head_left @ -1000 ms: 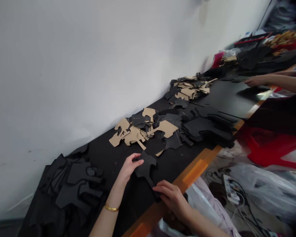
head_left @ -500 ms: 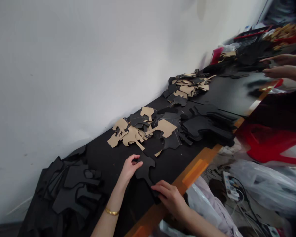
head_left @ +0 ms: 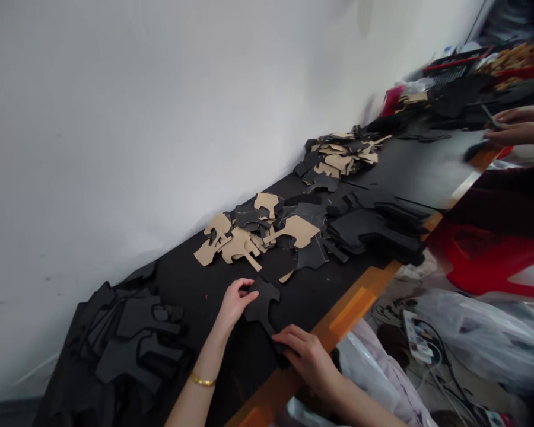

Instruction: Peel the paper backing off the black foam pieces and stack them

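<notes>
A flat black cut-out piece (head_left: 261,301) with a wide body and a narrow tail lies over the black table (head_left: 178,261) near its front edge. My left hand (head_left: 237,303) pinches its upper left side between thumb and fingers. The narrow lower end is gripped by my right hand (head_left: 305,354), close to the wooden edge. Just beyond them lie tan and black cut-outs (head_left: 240,244) in a loose pile. Black pieces (head_left: 133,350) are heaped to the left of my left hand.
More black pieces (head_left: 369,228) and a mixed pile (head_left: 333,160) lie further right. A wooden strip (head_left: 351,308) edges the table. Another person's hands (head_left: 518,124) hold something at the far right. Below are a red stool (head_left: 480,261), plastic bags and a power strip (head_left: 418,336).
The other person's hands have shifted and a thin object now sticks up from them. My own hands and the black piece look almost unchanged.
</notes>
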The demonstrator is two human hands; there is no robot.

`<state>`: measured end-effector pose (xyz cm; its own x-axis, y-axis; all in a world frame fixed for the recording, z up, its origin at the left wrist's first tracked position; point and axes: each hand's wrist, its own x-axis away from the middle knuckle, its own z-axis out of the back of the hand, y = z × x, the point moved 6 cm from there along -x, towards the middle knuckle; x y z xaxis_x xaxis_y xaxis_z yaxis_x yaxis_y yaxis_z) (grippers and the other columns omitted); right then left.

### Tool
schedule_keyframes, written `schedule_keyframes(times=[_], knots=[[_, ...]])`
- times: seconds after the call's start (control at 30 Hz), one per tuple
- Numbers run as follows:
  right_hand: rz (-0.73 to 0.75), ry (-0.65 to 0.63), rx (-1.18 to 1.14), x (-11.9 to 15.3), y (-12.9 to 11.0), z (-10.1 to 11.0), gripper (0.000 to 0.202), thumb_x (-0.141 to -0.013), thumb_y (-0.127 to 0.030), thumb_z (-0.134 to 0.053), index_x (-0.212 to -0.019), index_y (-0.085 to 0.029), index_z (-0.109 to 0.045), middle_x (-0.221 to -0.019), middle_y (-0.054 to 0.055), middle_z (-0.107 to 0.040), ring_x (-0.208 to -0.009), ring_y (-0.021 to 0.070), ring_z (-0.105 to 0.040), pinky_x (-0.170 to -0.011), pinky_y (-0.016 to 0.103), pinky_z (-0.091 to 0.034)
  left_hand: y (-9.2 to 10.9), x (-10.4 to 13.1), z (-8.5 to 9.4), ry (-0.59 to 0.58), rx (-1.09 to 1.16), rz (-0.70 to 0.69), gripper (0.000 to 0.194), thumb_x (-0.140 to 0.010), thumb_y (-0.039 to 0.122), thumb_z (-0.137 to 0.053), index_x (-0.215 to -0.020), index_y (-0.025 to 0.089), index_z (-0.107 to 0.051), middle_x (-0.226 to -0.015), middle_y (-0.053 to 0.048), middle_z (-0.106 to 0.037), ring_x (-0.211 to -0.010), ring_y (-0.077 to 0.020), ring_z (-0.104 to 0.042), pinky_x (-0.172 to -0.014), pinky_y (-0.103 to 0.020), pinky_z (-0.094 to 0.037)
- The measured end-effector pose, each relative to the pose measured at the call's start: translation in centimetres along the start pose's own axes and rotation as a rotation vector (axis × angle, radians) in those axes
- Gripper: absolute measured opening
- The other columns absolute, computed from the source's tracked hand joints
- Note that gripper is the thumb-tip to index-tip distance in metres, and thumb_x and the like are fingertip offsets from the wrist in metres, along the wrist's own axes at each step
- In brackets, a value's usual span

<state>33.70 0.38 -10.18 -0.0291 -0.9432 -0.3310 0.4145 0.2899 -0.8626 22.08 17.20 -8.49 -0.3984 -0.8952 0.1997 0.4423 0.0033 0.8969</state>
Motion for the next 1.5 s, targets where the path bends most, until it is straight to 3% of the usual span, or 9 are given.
schedule_keyframes(times=[0.47, 1.0, 1.23, 1.5], knots=[[-0.035, 0.005, -0.015, -0.2, 0.1, 0.0, 0.032, -0.085, -0.005, -0.045, -0.102, -0.021, -0.068, -0.091, 0.006, -0.064, -0.083, 0.0156, -0.064, -0.073, 0.024, -0.05, -0.7, -0.5, 0.2, 0.037, -0.09, -0.09, 0.031, -0.064, 0.03, -0.072, -0.091, 0.017, -0.067, -0.097, -0.005, -0.061, -0.063, -0.0114, -0.055, -0.061, -0.025, -0.046], [-0.036, -0.002, 0.016, -0.6, -0.3, 0.2, 0.031, -0.082, -0.005, -0.046, -0.098, -0.021, -0.068, -0.09, 0.006, -0.062, -0.081, 0.016, -0.063, -0.072, 0.025, -0.051, -0.7, -0.5, 0.1, 0.044, -0.152, -0.128, 0.027, -0.068, 0.029, -0.069, -0.094, 0.019, -0.067, -0.098, -0.004, -0.057, -0.067, -0.0122, -0.055, -0.063, -0.026, -0.047], [-0.1, -0.054, 0.07, -0.8, -0.9, 0.5, 0.031, -0.081, -0.004, -0.046, -0.095, -0.019, -0.069, -0.091, 0.007, -0.059, -0.081, 0.0168, -0.062, -0.072, 0.025, -0.051, -0.3, -0.2, 0.1, 0.009, -0.219, -0.139, 0.044, -0.056, 0.025, -0.081, -0.097, 0.019, -0.066, -0.099, -0.004, -0.057, -0.072, -0.0141, -0.055, -0.069, -0.028, -0.047], [-0.11, -0.097, 0.114, -1.0, -0.9, 0.2, 0.029, -0.085, -0.008, -0.044, -0.094, -0.019, -0.069, -0.089, 0.006, -0.06, -0.078, 0.0165, -0.063, -0.07, 0.025, -0.052, -0.2, -0.2, 0.0, 0.002, -0.204, -0.125, 0.044, -0.055, 0.023, -0.082, -0.095, 0.018, -0.065, -0.098, -0.003, -0.056, -0.069, -0.0125, -0.055, -0.065, -0.026, -0.047]])
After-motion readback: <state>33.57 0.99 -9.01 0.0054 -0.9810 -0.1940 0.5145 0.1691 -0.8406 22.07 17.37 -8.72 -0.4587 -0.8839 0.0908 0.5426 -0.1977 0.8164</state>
